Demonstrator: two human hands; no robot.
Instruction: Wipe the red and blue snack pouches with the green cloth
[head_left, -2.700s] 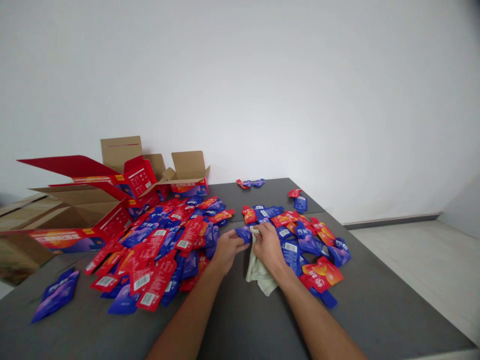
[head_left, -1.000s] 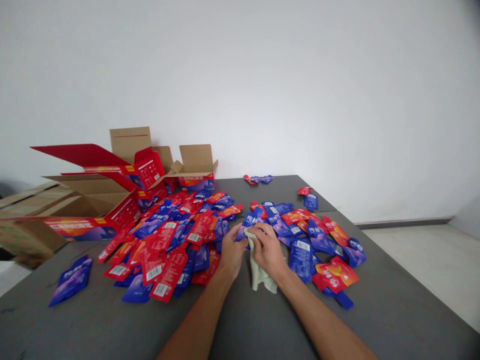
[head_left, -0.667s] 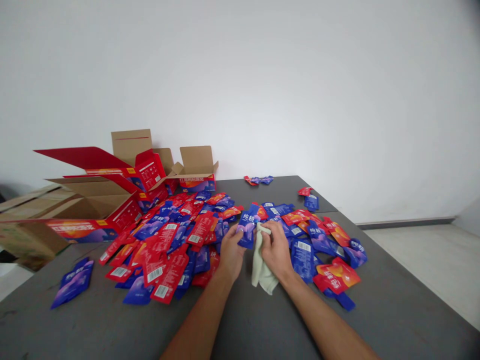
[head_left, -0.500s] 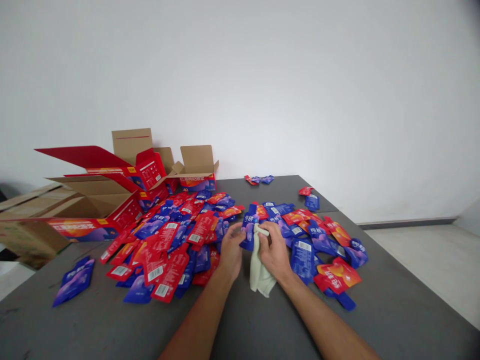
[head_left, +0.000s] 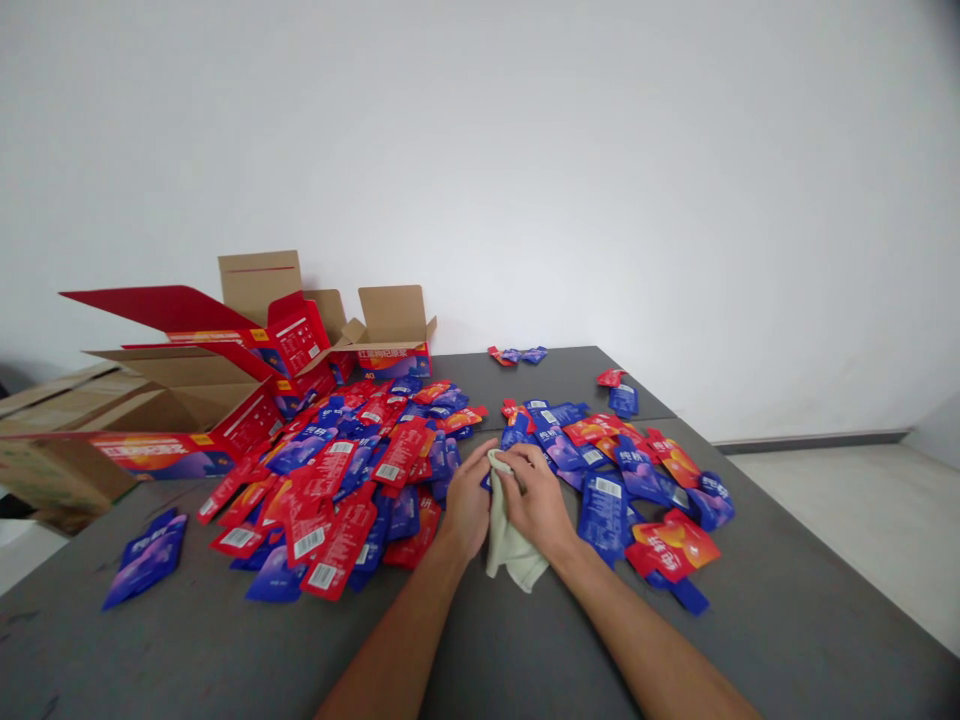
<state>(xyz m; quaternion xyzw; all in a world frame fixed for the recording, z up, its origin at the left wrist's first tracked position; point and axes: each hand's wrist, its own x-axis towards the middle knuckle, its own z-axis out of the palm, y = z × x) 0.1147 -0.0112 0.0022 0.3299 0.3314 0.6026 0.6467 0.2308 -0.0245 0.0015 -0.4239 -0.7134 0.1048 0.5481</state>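
Observation:
My left hand [head_left: 466, 508] is closed around a blue pouch [head_left: 487, 482], which is almost wholly hidden by the hand and the cloth. A pale cream cloth [head_left: 507, 545] hangs from my right hand [head_left: 534, 500], its fingers pinched on it against the pouch. Both hands meet just above the table, between two heaps of flat pouches. To the left lies a big heap of red pouches [head_left: 341, 545] and blue ones, many showing barcodes. Close by my right hand, a blue pouch [head_left: 604, 515] lies at the edge of the smaller right heap.
Open red cartons [head_left: 247, 432] stand at the left, and a smaller open box [head_left: 395, 362] sits behind the big heap. A lone blue pouch [head_left: 146, 560] lies at the left of the dark table [head_left: 525, 650]. A few pouches [head_left: 517, 355] lie at the far edge.
My hands have come together, and the cloth has moved slightly left over the blue pouch, covering most of it. The left fingers have closed further round it.

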